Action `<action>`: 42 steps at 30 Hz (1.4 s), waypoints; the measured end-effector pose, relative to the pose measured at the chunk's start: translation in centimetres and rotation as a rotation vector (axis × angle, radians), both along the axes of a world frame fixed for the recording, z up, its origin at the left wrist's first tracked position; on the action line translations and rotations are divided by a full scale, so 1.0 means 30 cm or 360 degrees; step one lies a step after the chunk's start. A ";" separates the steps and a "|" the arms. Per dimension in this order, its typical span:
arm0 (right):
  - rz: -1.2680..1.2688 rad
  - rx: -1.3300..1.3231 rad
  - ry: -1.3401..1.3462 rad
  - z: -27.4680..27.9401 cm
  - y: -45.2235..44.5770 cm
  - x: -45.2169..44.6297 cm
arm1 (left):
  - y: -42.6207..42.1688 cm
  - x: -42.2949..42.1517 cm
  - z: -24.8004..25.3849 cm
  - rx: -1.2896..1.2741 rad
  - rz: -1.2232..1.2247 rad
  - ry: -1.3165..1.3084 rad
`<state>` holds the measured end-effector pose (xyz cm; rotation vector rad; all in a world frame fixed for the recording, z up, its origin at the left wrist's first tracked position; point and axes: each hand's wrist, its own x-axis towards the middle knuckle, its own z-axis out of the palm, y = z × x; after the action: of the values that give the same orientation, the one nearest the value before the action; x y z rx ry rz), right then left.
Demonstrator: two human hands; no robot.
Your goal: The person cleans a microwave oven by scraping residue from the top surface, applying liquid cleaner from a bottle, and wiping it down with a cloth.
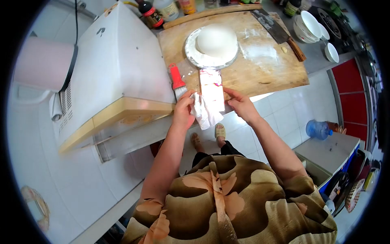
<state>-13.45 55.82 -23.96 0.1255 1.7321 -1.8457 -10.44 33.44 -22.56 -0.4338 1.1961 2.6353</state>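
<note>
My left hand (184, 110) is closed on a crumpled white tissue (205, 114) that hangs over the board's front edge. Just right of it, my right hand (242, 107) has its finger and thumb apart beside a white tissue packet (212, 87) with red print; whether the fingertips touch it I cannot tell. The packet lies on the wooden cutting board (260, 75). Beyond it, a smooth white dome, perhaps dough or an upturned bowl (217, 40), rests on a floury plate (193, 57). A red-handled scraper or brush (176, 78) lies near my left hand.
A cleaver (276, 30) and a rolling pin (211, 15) lie on the board. White bowls (307, 26) stand at the back right, sauce bottles (150, 15) at the back. A large white appliance (118, 57) borders the left. A blue water jug (318, 129) stands lower right.
</note>
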 end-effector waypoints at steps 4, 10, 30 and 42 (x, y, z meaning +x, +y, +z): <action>0.0017 0.0041 -0.0111 0.002 0.019 -0.018 | 0.016 -0.004 0.010 0.0055 0.0078 -0.0043; -0.0066 -0.0252 0.0042 -0.078 0.005 -0.028 | 0.009 -0.011 -0.012 0.0123 0.0140 0.0032; 0.0543 0.1370 0.1264 0.121 0.001 0.134 | -0.042 0.079 -0.003 -0.0014 -0.0064 0.0027; 0.0476 0.1283 0.1262 0.118 -0.010 0.165 | -0.071 0.115 0.007 -0.0003 -0.0014 -0.0059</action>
<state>-8.50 55.52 -20.41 -0.5931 2.7636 -0.9145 -6.97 31.30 -22.36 -0.4746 1.1867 2.6070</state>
